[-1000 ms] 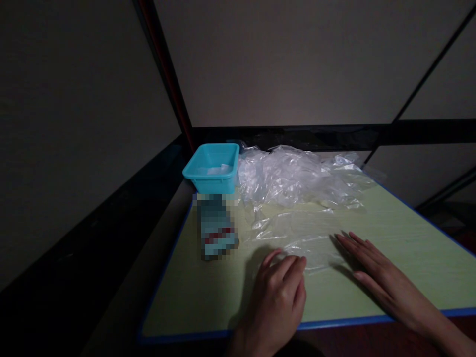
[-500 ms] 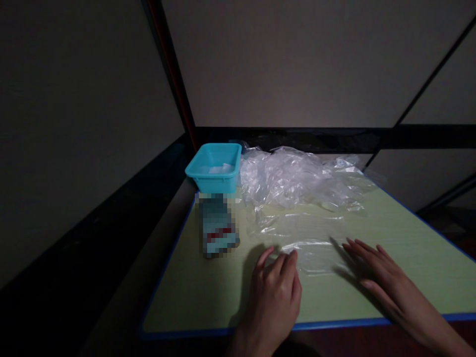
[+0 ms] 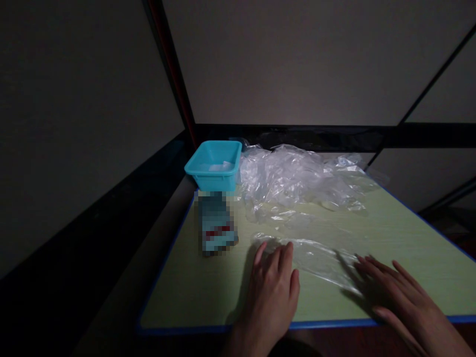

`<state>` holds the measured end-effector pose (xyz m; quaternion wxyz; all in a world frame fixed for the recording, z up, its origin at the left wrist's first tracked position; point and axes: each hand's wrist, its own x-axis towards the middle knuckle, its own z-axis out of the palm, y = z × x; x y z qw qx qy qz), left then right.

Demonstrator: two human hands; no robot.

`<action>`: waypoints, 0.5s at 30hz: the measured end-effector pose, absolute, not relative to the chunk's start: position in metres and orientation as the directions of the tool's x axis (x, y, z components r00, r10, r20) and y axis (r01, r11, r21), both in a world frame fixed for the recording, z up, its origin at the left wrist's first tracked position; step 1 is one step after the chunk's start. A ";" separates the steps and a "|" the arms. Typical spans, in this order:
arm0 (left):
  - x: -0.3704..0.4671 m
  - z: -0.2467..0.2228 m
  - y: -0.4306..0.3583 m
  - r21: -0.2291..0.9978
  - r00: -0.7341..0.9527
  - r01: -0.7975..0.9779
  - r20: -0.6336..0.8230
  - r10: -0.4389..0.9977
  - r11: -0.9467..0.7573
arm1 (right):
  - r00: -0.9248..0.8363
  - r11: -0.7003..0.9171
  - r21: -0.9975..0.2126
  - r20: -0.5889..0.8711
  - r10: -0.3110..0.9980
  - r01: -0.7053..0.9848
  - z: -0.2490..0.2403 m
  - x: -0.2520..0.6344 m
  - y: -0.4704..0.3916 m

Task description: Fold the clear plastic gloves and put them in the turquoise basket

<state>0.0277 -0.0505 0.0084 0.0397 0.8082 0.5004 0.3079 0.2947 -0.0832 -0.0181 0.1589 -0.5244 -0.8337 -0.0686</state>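
Note:
A clear plastic bag [image 3: 320,260] lies flat on the light green table [image 3: 193,292], slanting down towards the right. My left hand [image 3: 273,287] rests at the bag's left end, its fingers apart and its fingertips on the plastic. At the right end is my right hand [image 3: 397,292], fingers stretched out, with the fingertips over or touching the bag's edge. Behind them a heap of crumpled clear plastic bags [image 3: 293,173] covers the back of the table.
A turquoise basket [image 3: 219,182] with something whitish inside stands at the back left corner. In front of it lies a pixelated, flat object [image 3: 217,223]. Wall panels rise behind and to the left. The table has a blue edge.
The bag between my hands now slants, its right end nearer the front edge. My right hand has moved a little right and towards me. My left hand has shifted slightly.

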 end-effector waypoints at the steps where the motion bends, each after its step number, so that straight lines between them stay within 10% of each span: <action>1: 0.028 0.009 -0.051 0.366 0.314 0.789 0.450 0.836 -0.493 | -0.407 0.443 -0.035 0.337 0.849 0.896 -0.019 0.295 -0.086; 8: 0.029 0.009 -0.050 0.312 0.341 0.836 0.350 0.872 -0.452 | -0.607 0.578 0.212 0.426 0.671 0.788 -0.017 0.287 -0.097; 15: 0.026 0.003 -0.052 0.355 0.359 0.777 0.427 0.830 -0.520 | -0.704 0.713 0.209 0.486 0.518 0.670 -0.016 0.261 -0.103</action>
